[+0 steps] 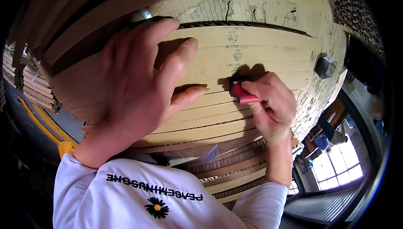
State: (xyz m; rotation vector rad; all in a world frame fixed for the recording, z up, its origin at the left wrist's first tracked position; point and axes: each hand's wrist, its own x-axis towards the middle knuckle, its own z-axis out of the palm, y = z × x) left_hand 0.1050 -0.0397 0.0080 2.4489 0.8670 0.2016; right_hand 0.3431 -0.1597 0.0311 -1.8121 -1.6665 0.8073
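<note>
Flat tan cardboard strips [214, 63] lie edge to edge beneath both hands. My right hand [275, 105] closes around a small red hand stamp [248, 96], its face down at the strips; that underside is hidden. Just beyond it, small printed marks with triangular symbols [237, 56] run in a row across several strips. My left hand [140, 69] is spread over the left part of the strips, fingers apart and holding nothing. The fingertips sit over the cardboard; whether all of them touch cannot be told.
A dark, many-sided block [325, 67] stands on worn, peeling board at the right. Torn cardboard [218, 8] lies beyond the strips. Stacked cardboard [37, 80] and a yellow metal bar [42, 120] are at the left. A bright window [338, 164] shows at the lower right.
</note>
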